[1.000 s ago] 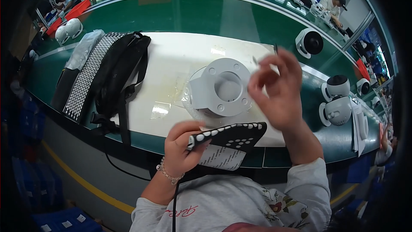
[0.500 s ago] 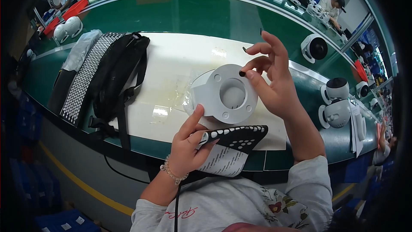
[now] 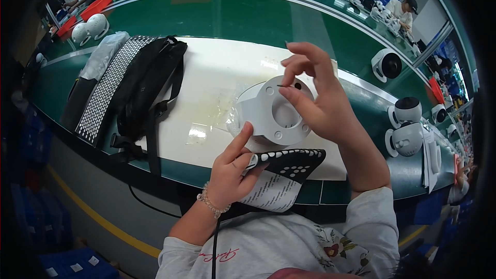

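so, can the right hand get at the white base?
Likely yes: the right hand is over the far side of the white base, nothing visibly between; the left hand is at its near edge.

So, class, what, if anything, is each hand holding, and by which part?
The left hand holds the white-dotted black sheet by its left end. Whether the right hand pinches anything cannot be told.

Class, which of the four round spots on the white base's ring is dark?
The upper-right spot, framed by the right hand; the upper-left spot, lower-left spot and lower-right spot on the base look white.
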{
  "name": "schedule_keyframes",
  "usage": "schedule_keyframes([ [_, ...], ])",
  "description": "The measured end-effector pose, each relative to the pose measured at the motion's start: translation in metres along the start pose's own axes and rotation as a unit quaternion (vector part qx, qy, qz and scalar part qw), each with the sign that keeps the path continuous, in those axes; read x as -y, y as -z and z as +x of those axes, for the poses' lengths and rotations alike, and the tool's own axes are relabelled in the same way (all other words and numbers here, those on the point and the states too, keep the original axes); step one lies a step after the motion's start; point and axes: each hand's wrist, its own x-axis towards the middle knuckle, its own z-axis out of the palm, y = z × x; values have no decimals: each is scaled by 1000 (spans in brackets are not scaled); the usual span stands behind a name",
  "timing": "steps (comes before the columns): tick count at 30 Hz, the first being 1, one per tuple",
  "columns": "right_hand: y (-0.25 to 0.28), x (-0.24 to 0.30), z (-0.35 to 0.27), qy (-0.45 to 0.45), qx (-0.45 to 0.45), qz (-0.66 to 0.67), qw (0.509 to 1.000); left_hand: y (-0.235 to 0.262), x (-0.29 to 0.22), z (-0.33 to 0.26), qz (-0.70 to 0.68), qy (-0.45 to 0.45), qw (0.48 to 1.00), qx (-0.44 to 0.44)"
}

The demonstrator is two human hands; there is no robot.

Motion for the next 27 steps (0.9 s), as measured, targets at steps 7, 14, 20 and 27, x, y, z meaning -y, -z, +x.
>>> schedule_keyframes([
  [7,-4,9,10,-130,90,145,977,2,1,2,8,-23,1000,-14],
  [14,-6,7,1,-94,35,92,991,0,0,1,-18,-25,999,-20],
  [20,1,32,-15,35,91,-202,975,1,-1,-2,-35,24,999,-5],
  [27,-9,18,-46,-36,27,-40,998,-1,-1,0,-34,17,999,-16],
])
